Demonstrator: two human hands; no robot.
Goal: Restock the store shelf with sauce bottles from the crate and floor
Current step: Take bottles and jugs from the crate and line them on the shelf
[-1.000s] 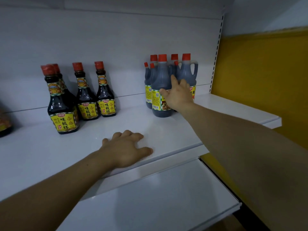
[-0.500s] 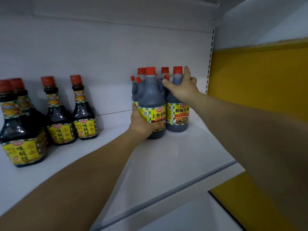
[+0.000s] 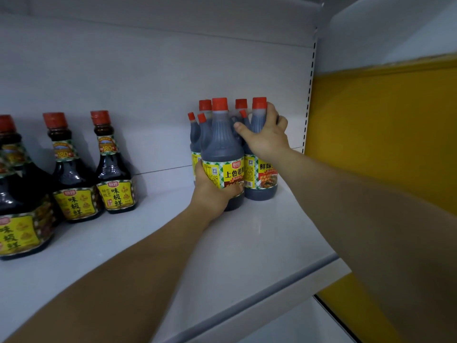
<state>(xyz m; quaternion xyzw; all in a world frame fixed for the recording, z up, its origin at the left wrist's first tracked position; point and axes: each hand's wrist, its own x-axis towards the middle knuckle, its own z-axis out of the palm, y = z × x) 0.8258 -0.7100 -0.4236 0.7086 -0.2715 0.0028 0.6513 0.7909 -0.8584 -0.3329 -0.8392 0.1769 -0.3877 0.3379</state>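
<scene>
Several dark jug-shaped sauce bottles with red caps stand clustered at the back right of the white shelf (image 3: 247, 243). My left hand (image 3: 212, 194) grips the lower body of the front left jug (image 3: 222, 144), thumb across its yellow label. My right hand (image 3: 265, 137) grips the neck and shoulder of the front right jug (image 3: 262, 184), fingers curled behind it. Both jugs stand upright on the shelf, side by side and touching.
Several smaller dark glass sauce bottles (image 3: 115, 169) with yellow labels stand at the shelf's left. A slotted upright (image 3: 310, 95) ends the shelf on the right, with a yellow wall (image 3: 383, 132) beyond. A lower shelf (image 3: 309, 325) shows beneath.
My left hand left the shelf surface and took hold of the front left jug. My right hand moved from the jugs' front up to the right jug's neck. The view came closer.
</scene>
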